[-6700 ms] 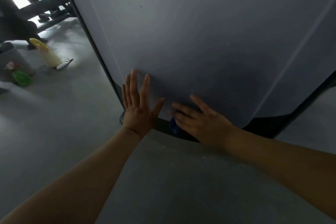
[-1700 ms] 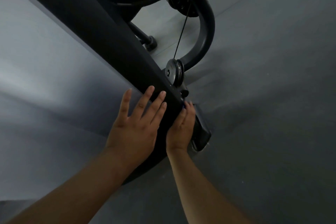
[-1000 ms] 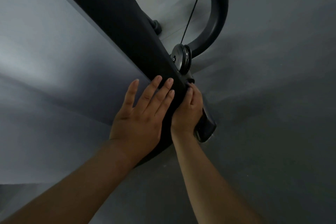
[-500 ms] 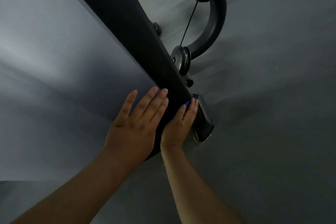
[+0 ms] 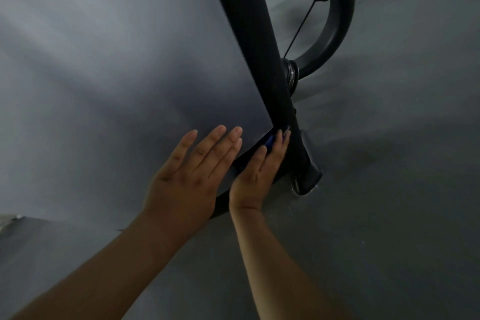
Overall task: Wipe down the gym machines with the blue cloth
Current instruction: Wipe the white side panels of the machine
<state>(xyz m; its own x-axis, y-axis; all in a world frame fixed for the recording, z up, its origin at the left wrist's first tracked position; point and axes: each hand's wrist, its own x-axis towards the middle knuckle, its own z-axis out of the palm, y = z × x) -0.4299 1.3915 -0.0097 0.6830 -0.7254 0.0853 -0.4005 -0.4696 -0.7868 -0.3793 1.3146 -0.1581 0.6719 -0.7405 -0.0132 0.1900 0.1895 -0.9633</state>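
A gym machine fills the view: a broad grey panel (image 5: 130, 73) edged by a black frame bar (image 5: 249, 21) that runs down to a black foot (image 5: 309, 176) on the floor. My left hand (image 5: 192, 176) lies flat on the panel's lower corner, fingers straight. My right hand (image 5: 259, 171) presses with straight fingers against the black bar's lower end. A small bit of the blue cloth (image 5: 270, 141) shows beneath its fingers; the rest is hidden.
A curved black tube (image 5: 337, 23) with a pulley (image 5: 292, 73) and thin cable (image 5: 298, 34) rises to the right of the bar. Grey floor (image 5: 389, 189) spreads around the foot and below my arms.
Over the last second my right hand slid down the black bar toward its foot. The view swung left, so the bar now stands steeper. My left hand stays flat on the panel.
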